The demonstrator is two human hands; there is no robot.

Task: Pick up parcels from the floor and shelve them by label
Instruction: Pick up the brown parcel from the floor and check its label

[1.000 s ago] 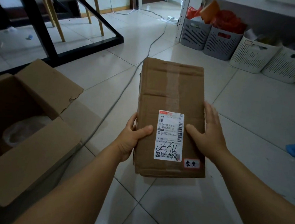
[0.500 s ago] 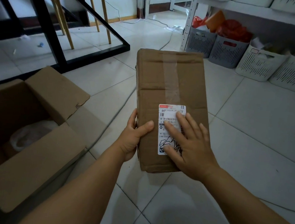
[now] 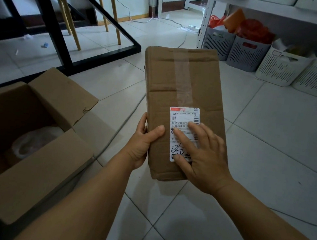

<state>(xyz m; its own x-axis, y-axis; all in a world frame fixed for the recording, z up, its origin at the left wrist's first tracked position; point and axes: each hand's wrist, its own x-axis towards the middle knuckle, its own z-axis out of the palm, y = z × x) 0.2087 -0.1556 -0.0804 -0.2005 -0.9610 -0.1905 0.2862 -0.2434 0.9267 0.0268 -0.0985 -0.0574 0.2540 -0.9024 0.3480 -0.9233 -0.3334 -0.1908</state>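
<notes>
A brown cardboard parcel, taped along its top, is held up above the tiled floor in the middle of the head view. My left hand grips its near left edge, thumb on top. A white shipping label with handwriting sits on the near part of the top face. My right hand lies flat on that label with fingers spread, covering its right and lower portions. The shelf runs along the back right.
An open cardboard box with a white bag inside stands on the floor at my left. Grey baskets and white baskets line the floor under the shelf. A black frame, wooden chair legs and a cable lie beyond.
My right hand moved from the parcel's right edge onto the label and now rests flat on it. The parcel rose a little and the view tilted up.
</notes>
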